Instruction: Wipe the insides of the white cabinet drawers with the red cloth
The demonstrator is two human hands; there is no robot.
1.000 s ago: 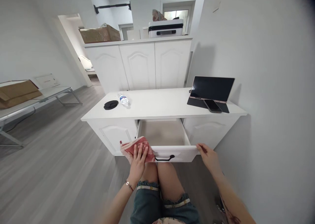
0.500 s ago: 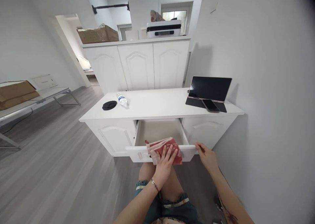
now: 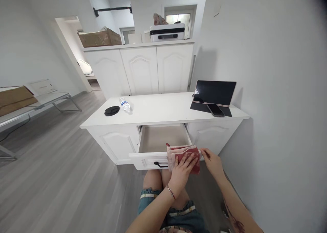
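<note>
My left hand [image 3: 182, 170], with a beaded bracelet at the wrist, holds a folded red and pale pink cloth [image 3: 192, 157] against the front panel of a pulled-out white drawer [image 3: 149, 160]. The fingers lie over the cloth, whose folded top reaches over the panel's upper edge. At the panel's right end, my right hand [image 3: 212, 162] pinches the edge with thumb and fingers. A dark curved handle [image 3: 160, 164] shows just left of the cloth. The drawer's bare pale bottom [image 3: 163, 139] is visible behind the panel.
On the white cabinet top [image 3: 158, 108] stand a tablet [image 3: 214, 92] with a phone [image 3: 216, 110], a water bottle [image 3: 125, 105] and a black round object [image 3: 111, 111]. Behind rises a taller cabinet [image 3: 139, 71] bearing a cardboard box [image 3: 99, 38] and white suitcase [image 3: 167, 32]. A wall closes the right side.
My left hand and the cloth have slid right along the drawer front, uncovering the handle. My right hand keeps its grip at the panel's end. The view has shifted slightly.
</note>
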